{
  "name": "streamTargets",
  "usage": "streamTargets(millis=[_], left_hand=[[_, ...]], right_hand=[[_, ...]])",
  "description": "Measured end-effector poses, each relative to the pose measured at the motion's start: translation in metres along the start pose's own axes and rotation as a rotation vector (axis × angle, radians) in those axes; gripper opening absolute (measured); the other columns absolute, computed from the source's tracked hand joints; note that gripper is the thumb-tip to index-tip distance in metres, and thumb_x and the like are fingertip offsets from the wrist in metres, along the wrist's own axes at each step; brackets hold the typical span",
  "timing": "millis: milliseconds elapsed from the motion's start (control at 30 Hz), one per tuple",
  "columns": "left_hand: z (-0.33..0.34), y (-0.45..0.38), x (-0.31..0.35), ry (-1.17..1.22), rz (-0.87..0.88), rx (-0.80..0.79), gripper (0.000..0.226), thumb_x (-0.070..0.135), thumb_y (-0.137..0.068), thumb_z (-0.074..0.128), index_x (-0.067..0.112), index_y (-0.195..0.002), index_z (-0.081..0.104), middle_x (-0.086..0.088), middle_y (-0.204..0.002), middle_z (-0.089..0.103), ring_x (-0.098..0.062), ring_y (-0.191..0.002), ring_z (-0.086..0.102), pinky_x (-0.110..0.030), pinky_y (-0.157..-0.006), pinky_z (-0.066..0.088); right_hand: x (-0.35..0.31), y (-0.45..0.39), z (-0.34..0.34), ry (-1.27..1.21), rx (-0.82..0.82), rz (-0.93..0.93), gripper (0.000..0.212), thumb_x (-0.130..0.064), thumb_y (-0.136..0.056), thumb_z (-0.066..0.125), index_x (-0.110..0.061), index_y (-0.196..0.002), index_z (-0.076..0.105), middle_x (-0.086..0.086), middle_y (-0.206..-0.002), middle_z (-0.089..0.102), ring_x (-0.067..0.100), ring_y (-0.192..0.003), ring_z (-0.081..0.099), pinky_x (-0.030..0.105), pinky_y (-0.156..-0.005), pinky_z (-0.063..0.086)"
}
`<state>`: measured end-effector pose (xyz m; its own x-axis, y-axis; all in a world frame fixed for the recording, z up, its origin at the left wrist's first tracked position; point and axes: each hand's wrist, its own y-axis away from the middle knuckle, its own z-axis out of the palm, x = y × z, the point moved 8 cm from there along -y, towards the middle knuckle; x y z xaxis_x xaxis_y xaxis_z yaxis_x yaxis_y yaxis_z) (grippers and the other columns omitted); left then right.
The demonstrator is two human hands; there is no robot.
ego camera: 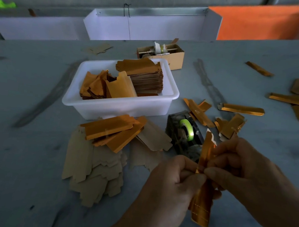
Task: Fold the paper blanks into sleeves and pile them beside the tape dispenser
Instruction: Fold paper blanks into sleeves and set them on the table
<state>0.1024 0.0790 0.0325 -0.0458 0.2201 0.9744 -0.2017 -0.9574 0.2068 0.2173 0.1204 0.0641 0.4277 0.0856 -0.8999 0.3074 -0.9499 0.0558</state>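
White tub (85, 106) on grey table (16, 156); cardboard box (174, 60) behind; orange sheet (259, 23) beyond.

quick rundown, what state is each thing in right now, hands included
left hand: pinching the gold blank
right hand: pinching the same blank
gold blank: held upright above the table, partly folded
tape dispenser: standing on the table, green roll loaded
white tub: open, holding stacked blanks
folded gold pieces: piled left of the dispenser
cardboard box: open behind the tub
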Motion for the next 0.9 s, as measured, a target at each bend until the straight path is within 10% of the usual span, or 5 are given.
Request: streamTargets(millis=[500, 767, 900], left_hand=[[-0.009, 0.006, 0.000, -0.240, 0.122, 0.340, 0.017, 0.029, -0.094, 0.053, 0.028, -0.077, 0.057, 0.009, -0.062, 0.064, -0.005, -0.055, 0.060, -0.018, -0.052, 0.048], [-0.003, 0.014, -0.005, -0.204, 0.140, 0.346, 0.013, 0.022, -0.094, 0.054, 0.021, -0.081, 0.056, 0.021, -0.063, 0.069, 0.005, -0.059, 0.066, -0.007, -0.051, 0.045], [-0.011, 0.018, -0.003, -0.128, 0.137, 0.380, 0.012, 0.024, -0.094, 0.055, 0.016, -0.086, 0.060, 0.008, -0.073, 0.075, -0.006, -0.067, 0.072, -0.025, -0.058, 0.056]], right_hand=[[-0.019, 0.008, -0.002, 0.392, 0.147, -0.088, 0.031, -0.026, -0.068, 0.077, -0.030, -0.080, 0.048, -0.020, -0.067, 0.066, -0.015, -0.068, 0.059, 0.002, -0.059, 0.044], [-0.017, 0.009, -0.003, 0.596, 0.134, 0.013, 0.040, -0.050, -0.065, 0.073, -0.037, -0.081, 0.038, -0.016, -0.063, 0.061, -0.001, -0.059, 0.060, 0.020, -0.057, 0.051], [0.009, 0.007, -0.026, 0.721, 0.199, 0.136, 0.047, -0.077, -0.051, 0.046, -0.042, -0.080, 0.036, -0.005, -0.052, 0.054, 0.006, -0.047, 0.054, 0.028, -0.044, 0.047]])
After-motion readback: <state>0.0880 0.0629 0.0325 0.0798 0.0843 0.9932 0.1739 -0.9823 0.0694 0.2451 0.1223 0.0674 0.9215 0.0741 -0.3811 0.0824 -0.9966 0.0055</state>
